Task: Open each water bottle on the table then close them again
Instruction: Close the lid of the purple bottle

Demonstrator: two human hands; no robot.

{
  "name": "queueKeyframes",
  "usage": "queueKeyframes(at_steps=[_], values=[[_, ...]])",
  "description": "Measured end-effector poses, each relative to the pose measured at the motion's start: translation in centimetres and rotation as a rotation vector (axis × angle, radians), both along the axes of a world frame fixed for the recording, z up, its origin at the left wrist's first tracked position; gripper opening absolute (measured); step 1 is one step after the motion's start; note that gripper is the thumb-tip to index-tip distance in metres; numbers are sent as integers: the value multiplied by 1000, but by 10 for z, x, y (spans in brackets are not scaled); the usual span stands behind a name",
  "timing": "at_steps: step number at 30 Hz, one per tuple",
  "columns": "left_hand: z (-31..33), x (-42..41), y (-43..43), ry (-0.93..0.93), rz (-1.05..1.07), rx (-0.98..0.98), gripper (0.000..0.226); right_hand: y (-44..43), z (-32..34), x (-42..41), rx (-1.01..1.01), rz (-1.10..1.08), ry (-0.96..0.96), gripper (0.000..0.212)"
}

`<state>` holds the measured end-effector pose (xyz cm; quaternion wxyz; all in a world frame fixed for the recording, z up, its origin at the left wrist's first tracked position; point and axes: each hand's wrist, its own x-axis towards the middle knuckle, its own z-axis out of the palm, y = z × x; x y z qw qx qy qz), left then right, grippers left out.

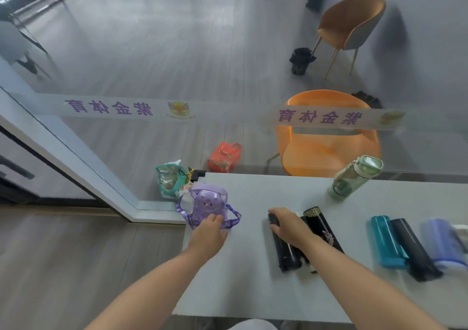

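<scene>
Right hand wraps the black bottle lying on the table; bottle body extends toward 6 o'clock. Left hand, fingers curled, touches the purple bottle at 12 o'clock.

A: Soft, even daylight, no hard shadows; the surface looks pale and flat.

B: Everything is slightly blurred, worst at the right edge. Wide-angle bending curves the lines, and the glass partition carries hazy reflections.

Sports studio: glass partition with branded strip.
</scene>
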<state>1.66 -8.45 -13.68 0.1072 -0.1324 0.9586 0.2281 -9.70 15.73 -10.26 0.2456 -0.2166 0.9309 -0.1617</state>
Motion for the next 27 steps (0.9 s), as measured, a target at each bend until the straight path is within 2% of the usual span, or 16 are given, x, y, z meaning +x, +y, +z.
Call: queueKeyframes(at_steps=[4, 8, 14, 17, 20, 27], values=[[-18, 3, 62, -57, 37, 51, 33, 57, -24, 7, 43, 26, -62, 51], [-45, 11, 126, -167, 46, 137, 36, 89, -55, 26, 58, 24, -161, 45], [-75, 29, 203, -251, 137, 331, 52, 112, -86, 59, 82, 65, -159, 47], [-86, 24, 214, -220, 312, 436, 35, 113, -98, 64, 69, 66, -112, 53], [-97, 20, 213, -186, 422, 465, 41, 105, -108, 67, 6, 58, -134, 58], [-75, 17, 176, -98, 399, 433, 46, 79, -97, 58, -241, -207, -298, 47]])
